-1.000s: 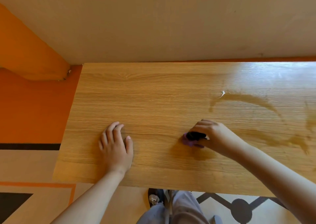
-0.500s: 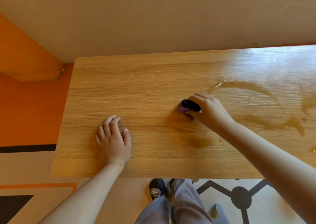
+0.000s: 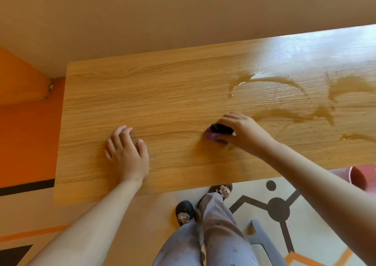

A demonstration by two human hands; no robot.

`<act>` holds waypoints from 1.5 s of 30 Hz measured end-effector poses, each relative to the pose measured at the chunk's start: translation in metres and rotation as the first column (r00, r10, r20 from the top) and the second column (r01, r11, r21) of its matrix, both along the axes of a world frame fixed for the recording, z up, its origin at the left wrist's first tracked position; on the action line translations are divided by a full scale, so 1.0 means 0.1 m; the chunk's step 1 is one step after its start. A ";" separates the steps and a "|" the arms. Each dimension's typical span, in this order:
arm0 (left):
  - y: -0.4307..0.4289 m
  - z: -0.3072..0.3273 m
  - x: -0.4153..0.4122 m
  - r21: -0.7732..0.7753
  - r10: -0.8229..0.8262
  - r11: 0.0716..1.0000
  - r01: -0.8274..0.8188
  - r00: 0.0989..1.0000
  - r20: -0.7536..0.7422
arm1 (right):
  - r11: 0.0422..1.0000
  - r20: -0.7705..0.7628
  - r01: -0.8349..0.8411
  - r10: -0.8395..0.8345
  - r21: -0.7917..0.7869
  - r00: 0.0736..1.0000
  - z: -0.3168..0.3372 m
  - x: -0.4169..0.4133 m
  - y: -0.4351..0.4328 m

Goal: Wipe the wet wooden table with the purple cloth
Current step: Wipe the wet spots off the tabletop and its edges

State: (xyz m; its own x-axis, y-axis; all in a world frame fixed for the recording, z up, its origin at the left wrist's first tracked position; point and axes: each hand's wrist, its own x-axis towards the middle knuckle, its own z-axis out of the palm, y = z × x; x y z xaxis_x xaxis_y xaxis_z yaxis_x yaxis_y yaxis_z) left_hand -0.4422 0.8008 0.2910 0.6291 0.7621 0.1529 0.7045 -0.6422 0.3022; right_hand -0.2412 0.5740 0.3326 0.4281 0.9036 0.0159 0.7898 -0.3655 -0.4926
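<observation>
The table (image 3: 173, 95) has a light-brown wood-grain top, seen from its near long edge with the left end in view. Its left and middle parts look matte and dry. The right part is wet, with a glossy sheen toward the far edge and darker brown streaks (image 3: 295, 116) curving across the grain. The cloth (image 3: 212, 136) is a small bunched wad, purple with a darker fold on top. It lies pressed on the table near the middle, just left of the streaks, mostly covered by the right hand (image 3: 244, 132) that grips it.
</observation>
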 end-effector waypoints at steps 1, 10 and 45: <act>0.00 0.00 0.00 -0.002 -0.002 1.000 0.002 1.000 0.005 | 0.997 0.007 0.077 -0.077 0.022 0.997 0.00 0.12 0.06; -0.01 -0.01 -0.01 -0.003 -0.013 1.000 0.013 0.999 0.038 | 0.923 -0.036 0.376 -0.374 0.088 0.927 -0.07 -0.35 -0.10; -0.88 0.05 0.58 -0.043 -0.439 0.898 0.437 0.897 -0.055 | 0.627 -0.293 0.770 -0.718 0.120 0.631 -0.15 -1.15 -0.04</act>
State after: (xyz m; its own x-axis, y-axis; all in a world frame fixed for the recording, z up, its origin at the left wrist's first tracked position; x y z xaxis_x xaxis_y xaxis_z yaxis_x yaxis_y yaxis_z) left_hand -0.3839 0.7128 0.2964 0.9079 0.4104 0.0854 0.3714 -0.8820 0.2901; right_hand -0.3562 0.5698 0.3178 0.9672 0.2540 -0.0018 0.1688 -0.6480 -0.7427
